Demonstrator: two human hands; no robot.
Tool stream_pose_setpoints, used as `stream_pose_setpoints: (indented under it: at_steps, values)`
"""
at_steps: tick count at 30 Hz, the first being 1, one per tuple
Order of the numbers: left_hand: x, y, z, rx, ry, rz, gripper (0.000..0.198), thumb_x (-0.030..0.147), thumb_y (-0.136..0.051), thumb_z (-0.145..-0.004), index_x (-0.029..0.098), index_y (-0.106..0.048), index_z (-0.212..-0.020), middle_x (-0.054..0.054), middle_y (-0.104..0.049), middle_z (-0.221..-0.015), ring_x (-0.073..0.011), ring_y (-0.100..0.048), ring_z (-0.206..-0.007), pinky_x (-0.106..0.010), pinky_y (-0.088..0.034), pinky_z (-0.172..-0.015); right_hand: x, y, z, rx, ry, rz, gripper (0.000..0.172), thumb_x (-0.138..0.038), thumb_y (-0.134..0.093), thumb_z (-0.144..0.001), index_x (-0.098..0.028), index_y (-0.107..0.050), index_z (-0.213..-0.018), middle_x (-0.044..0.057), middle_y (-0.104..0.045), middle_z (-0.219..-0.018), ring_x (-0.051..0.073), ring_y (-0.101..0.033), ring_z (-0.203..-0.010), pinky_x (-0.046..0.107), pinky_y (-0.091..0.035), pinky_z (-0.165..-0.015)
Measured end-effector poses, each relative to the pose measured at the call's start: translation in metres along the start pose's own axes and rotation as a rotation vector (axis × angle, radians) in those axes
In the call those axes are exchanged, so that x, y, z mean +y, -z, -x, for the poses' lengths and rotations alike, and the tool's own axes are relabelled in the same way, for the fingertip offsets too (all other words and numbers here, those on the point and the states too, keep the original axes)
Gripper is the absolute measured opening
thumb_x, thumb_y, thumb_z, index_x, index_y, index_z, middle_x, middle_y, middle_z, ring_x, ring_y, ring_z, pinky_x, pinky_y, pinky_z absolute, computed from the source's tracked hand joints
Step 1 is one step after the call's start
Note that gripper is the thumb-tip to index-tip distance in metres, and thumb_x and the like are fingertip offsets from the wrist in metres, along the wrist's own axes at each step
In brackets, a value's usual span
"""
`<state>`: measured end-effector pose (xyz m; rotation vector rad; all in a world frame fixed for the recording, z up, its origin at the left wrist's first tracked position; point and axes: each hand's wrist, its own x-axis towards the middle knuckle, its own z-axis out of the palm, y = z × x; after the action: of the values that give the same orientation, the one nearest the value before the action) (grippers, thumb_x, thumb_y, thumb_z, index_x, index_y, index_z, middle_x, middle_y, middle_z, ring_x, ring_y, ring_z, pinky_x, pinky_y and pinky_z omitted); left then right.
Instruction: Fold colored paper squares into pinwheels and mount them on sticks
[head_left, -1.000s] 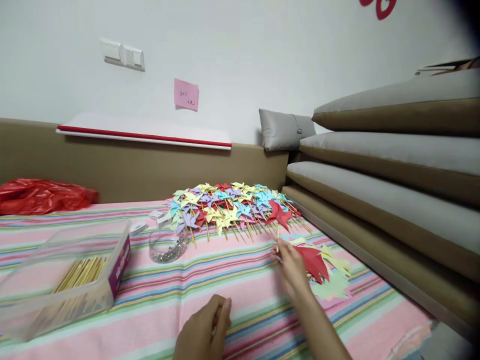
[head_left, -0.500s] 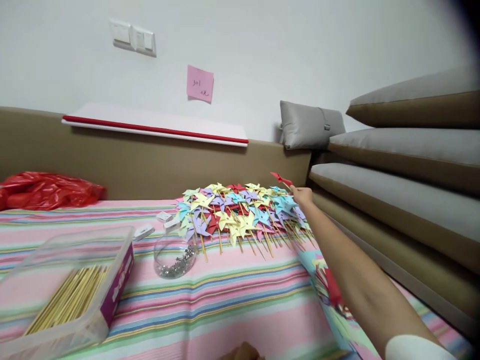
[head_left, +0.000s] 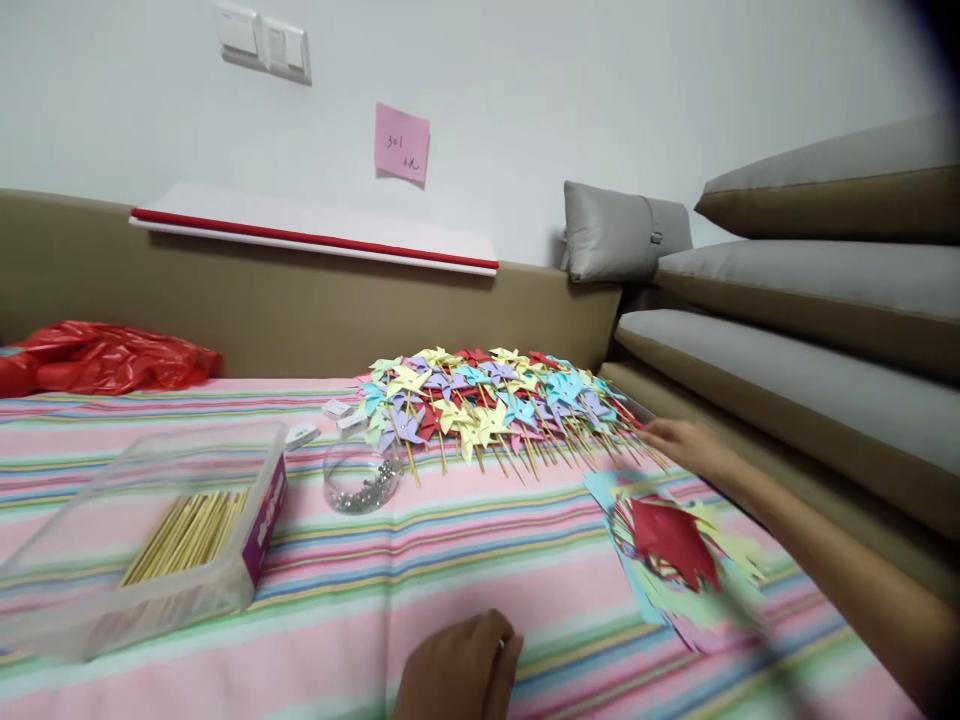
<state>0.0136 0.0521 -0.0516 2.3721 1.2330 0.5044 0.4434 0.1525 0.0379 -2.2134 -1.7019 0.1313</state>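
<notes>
My right hand (head_left: pixel 686 447) is stretched out at the right end of the pinwheel pile (head_left: pixel 480 425), its fingers apart from one another and close to the stick ends. A red pinwheel (head_left: pixel 624 411) lies at that end of the pile, just beyond my fingertips. At the bottom centre my left hand (head_left: pixel 459 668) is closed, thumb against the curled fingers. A tiny pale spot shows at its fingertips, too small to name. Coloured paper pieces (head_left: pixel 667 545), with red on top, lie below my right forearm.
A clear plastic box (head_left: pixel 270 480) of wooden sticks (head_left: pixel 187 535) stands left. Beside it are a round clear dish (head_left: pixel 330 485) of small metal pins and small white boxes (head_left: pixel 301 436). A red plastic bag (head_left: pixel 120 357) lies behind; stacked cushions (head_left: pixel 795 345) border the right.
The red pinwheel in my right hand has been laid at the pile's right end, and that hand has come down and nearer. My left hand shows more. The view has tilted slightly down.
</notes>
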Motion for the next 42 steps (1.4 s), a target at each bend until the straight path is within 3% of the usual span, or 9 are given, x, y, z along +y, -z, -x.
stream_pose_setpoints:
  at_steps: [4,8,12,19,24,29,33,37,42]
  values:
    - [0.012,0.02,0.008,-0.077,0.0,0.037,0.03,0.029,-0.036,-0.102,0.022,-0.062,-0.09,-0.004,-0.074,-0.09,-0.0214,-0.069,-0.082,-0.03,-0.043,-0.07,0.03,-0.015,0.106,-0.054,0.187,-0.047,0.051,-0.057,-0.063,-0.083,-0.024,-0.072,-0.122,0.008,-0.07,-0.131,0.032,-0.064,-0.122,0.041,-0.049,-0.104]
    - [0.02,0.019,0.016,-0.086,-0.057,-0.014,0.032,0.029,-0.036,-0.102,0.021,-0.063,-0.089,-0.004,-0.072,-0.086,-0.0213,-0.067,-0.08,-0.03,-0.04,-0.068,0.035,-0.054,0.15,0.097,0.235,-0.041,0.064,-0.058,-0.063,-0.081,-0.018,-0.067,-0.13,0.014,-0.061,-0.142,0.034,-0.055,-0.134,0.047,-0.04,-0.115]
    - [0.02,0.014,0.028,-0.082,-0.106,-0.036,0.032,0.028,-0.036,-0.102,0.021,-0.065,-0.089,-0.004,-0.072,-0.085,-0.0215,-0.067,-0.079,-0.029,-0.039,-0.068,0.03,-0.078,0.156,0.18,0.193,-0.052,0.05,-0.055,-0.057,-0.085,-0.02,-0.074,-0.117,0.014,-0.073,-0.125,0.036,-0.062,-0.124,0.052,-0.043,-0.11]
    - [0.015,0.019,0.038,-0.083,-0.093,-0.05,0.031,0.029,-0.038,-0.102,0.02,-0.066,-0.091,-0.006,-0.073,-0.087,-0.0225,-0.068,-0.081,-0.029,-0.04,-0.07,0.026,-0.077,0.161,0.24,0.102,-0.12,0.047,-0.05,-0.042,-0.092,-0.023,-0.08,-0.095,0.01,-0.08,-0.1,0.031,-0.074,-0.091,0.039,-0.056,-0.077]
    - [0.015,0.018,0.034,-0.075,-0.098,-0.032,0.029,0.029,-0.04,-0.101,0.02,-0.065,-0.089,-0.006,-0.073,-0.087,-0.0223,-0.067,-0.081,-0.029,-0.04,-0.07,0.017,-0.063,0.149,0.453,0.007,-0.122,0.052,-0.047,-0.042,-0.088,-0.013,-0.076,-0.107,0.019,-0.077,-0.11,0.036,-0.071,-0.103,0.043,-0.051,-0.088]
    - [0.014,0.014,0.03,-0.066,-0.11,0.024,0.027,0.028,-0.043,-0.1,0.02,-0.066,-0.088,-0.005,-0.073,-0.085,-0.0224,-0.067,-0.079,-0.03,-0.041,-0.071,0.001,-0.028,0.144,0.666,-0.063,-0.137,0.046,-0.042,-0.047,-0.084,-0.012,-0.078,-0.101,0.023,-0.076,-0.108,0.039,-0.07,-0.103,0.046,-0.049,-0.09]
    - [0.01,0.015,0.034,-0.015,-0.084,0.102,0.026,0.03,-0.044,-0.099,0.02,-0.066,-0.089,-0.005,-0.072,-0.087,-0.0219,-0.067,-0.083,-0.031,-0.045,-0.074,-0.037,-0.011,0.16,0.853,-0.049,-0.231,0.043,-0.043,-0.046,-0.091,-0.016,-0.075,-0.108,0.019,-0.075,-0.113,0.035,-0.07,-0.107,0.042,-0.048,-0.096]
    - [0.005,0.021,0.042,0.166,0.021,0.238,0.03,0.038,-0.045,-0.1,0.019,-0.062,-0.116,-0.009,-0.069,-0.115,-0.0219,-0.064,-0.105,-0.032,-0.048,-0.089,-0.115,-0.036,0.171,0.845,0.022,-0.447,0.045,-0.051,-0.05,-0.091,-0.017,-0.075,-0.108,0.017,-0.076,-0.106,0.036,-0.07,-0.101,0.045,-0.051,-0.092]
    - [-0.007,0.041,0.048,0.388,0.305,0.865,0.071,0.058,-0.065,-0.086,0.016,-0.046,-0.141,-0.021,-0.049,-0.147,-0.031,-0.054,-0.129,-0.04,-0.047,-0.1,-0.228,-0.091,0.184,0.179,0.104,-1.117,0.041,-0.056,-0.069,-0.079,-0.021,-0.077,-0.097,0.007,-0.077,-0.102,0.03,-0.069,-0.1,0.038,-0.053,-0.088]
